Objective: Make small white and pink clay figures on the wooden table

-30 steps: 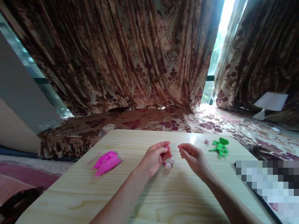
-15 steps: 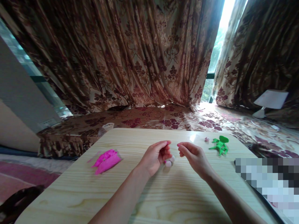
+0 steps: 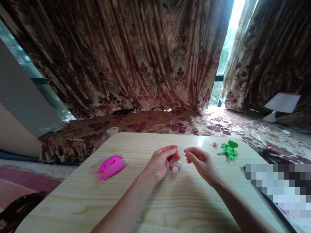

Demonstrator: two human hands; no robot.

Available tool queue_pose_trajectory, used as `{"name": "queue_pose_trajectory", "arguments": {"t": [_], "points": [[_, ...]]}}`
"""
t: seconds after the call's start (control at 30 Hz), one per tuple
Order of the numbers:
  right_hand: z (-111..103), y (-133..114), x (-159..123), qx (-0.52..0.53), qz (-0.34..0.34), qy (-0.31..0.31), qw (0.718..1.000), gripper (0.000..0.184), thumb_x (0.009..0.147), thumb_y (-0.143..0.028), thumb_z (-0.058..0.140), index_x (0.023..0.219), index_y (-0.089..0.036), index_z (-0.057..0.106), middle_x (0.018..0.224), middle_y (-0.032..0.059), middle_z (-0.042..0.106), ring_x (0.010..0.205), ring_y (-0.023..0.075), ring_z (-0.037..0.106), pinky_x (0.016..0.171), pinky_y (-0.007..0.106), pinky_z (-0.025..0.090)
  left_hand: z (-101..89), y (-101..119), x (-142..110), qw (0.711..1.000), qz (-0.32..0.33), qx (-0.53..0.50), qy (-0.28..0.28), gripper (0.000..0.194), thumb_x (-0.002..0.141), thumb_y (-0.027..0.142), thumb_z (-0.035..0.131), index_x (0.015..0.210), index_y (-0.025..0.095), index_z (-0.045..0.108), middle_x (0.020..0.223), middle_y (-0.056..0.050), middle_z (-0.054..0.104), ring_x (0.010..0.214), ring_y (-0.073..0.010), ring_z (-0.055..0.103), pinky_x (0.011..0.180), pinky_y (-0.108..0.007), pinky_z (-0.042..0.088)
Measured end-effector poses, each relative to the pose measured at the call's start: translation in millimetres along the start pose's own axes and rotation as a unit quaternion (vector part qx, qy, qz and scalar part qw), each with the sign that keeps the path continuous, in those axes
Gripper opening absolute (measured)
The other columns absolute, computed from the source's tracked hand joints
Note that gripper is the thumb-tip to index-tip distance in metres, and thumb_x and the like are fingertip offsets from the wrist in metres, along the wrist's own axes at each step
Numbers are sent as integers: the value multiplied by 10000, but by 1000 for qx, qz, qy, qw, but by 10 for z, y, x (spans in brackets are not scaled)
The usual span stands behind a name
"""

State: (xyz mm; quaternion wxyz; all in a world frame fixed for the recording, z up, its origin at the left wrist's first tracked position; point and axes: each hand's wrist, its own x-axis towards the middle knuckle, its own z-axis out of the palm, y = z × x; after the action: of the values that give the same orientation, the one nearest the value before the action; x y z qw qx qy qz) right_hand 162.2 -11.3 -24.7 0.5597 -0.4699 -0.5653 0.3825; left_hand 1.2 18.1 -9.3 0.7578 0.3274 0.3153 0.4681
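Left hand: the left hand (image 3: 160, 162) is curled, thumb tip close against the fingers; whether anything sits between them cannot be told.
Right hand: the right hand (image 3: 202, 159) is closed in a fingertip pinch on a small pink bit (image 3: 186, 151).
Gap between hands: narrow, fingertips facing each other and apart; the pinched bit lies right of the left fingertips, at the right hand's left end.
Pink bit's long axis: too small to tell.
Pale balls: two pale balls (image 3: 175, 169) sit on the table (image 3: 155, 207), just right of the left hand, which is nearer than the right; a pink speck (image 3: 171, 167) shows beside them.
Pink packet: the pink packet (image 3: 113, 167) lies left, nearer the left hand, its long axis running from near left to far right.
Green figure: the green figure (image 3: 229, 151) lies far right, nearer the right hand, beside a small pinkish lump (image 3: 215, 144).
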Motion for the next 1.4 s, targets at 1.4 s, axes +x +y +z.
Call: {"name": "queue_pose_trajectory", "arguments": {"t": [1.4], "points": [[30, 56, 4, -7, 15, -5, 1000, 240, 768, -371, 589, 836, -147, 641, 650, 13, 600, 597, 131, 539, 569, 255, 459, -14, -18, 21, 998, 41, 30, 44, 178, 688, -13, 561, 818, 72, 647, 772, -99, 660, 715, -130, 626, 764, -264, 518]]}}
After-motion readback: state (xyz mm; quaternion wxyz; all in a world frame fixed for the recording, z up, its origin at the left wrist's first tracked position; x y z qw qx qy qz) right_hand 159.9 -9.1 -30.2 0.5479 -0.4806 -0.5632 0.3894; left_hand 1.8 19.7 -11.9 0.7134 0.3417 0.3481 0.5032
